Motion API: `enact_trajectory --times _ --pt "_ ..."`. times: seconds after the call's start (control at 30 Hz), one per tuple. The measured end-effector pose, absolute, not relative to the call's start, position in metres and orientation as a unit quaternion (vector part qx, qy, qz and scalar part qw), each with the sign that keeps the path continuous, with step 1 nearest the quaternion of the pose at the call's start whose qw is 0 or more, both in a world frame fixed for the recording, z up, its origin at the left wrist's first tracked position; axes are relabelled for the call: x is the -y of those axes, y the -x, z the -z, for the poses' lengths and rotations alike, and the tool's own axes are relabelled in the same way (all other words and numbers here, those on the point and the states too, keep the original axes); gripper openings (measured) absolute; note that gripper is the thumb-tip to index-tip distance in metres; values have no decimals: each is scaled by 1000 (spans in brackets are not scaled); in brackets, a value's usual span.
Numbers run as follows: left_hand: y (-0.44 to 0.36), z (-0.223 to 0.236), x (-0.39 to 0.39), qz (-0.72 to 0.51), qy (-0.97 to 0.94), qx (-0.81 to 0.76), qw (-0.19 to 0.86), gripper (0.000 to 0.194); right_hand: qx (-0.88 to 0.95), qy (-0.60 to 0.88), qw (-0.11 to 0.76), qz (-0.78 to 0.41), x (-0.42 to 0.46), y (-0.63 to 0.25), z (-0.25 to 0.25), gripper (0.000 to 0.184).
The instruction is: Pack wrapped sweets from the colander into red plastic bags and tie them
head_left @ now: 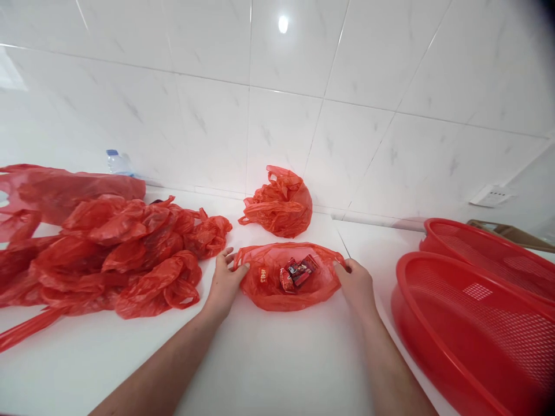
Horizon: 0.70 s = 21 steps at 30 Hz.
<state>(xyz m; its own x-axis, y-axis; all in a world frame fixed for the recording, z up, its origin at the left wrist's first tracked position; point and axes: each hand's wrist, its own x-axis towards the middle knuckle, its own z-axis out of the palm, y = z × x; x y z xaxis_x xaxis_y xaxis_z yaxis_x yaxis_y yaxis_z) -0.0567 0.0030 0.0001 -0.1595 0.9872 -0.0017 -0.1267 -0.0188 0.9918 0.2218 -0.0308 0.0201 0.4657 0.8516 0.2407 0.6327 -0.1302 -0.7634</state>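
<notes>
At the lower centre of the frame, a red plastic bag (288, 277) lies on the white counter (269, 364), its mouth spread wide. The left hand (224, 283) pinches the bag's left edge between thumb and fingers; the right hand (356, 286) closes on the right edge in the same manner, though the exact finger contact there is partly hidden. Several small red packets (297, 271) rest inside the bag, near its middle. A filled, bunched red bag (280, 203) sits just behind it, against the tiled wall. A heap of loose red bags (108, 254) occupies the left of the frame, and two red mesh baskets (468, 323) stand at the lower right. Risk: the film is thin, so uneven pulling by either hand could probably tear an edge. Lifting one side first would likely tip the packets toward the opposite side or out of the mouth.
</notes>
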Motion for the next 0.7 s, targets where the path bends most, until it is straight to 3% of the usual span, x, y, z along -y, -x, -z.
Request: enact_trajectory --times 0.17,0.4,0.57,0.7 --pt "52 -31 -21 -597 -417 -390 564 42 439 637 583 -248 29 -212 -49 31" --pt "59 -95 -38 -650 -506 -360 438 21 438 519 698 -228 28 -213 -114 26" --pt "68 -127 -35 -665 -493 -357 433 26 455 466 726 -220 37 -214 -149 20" --pt "79 -138 -23 -646 -508 -309 480 36 459 430 749 -208 42 -220 -145 18"
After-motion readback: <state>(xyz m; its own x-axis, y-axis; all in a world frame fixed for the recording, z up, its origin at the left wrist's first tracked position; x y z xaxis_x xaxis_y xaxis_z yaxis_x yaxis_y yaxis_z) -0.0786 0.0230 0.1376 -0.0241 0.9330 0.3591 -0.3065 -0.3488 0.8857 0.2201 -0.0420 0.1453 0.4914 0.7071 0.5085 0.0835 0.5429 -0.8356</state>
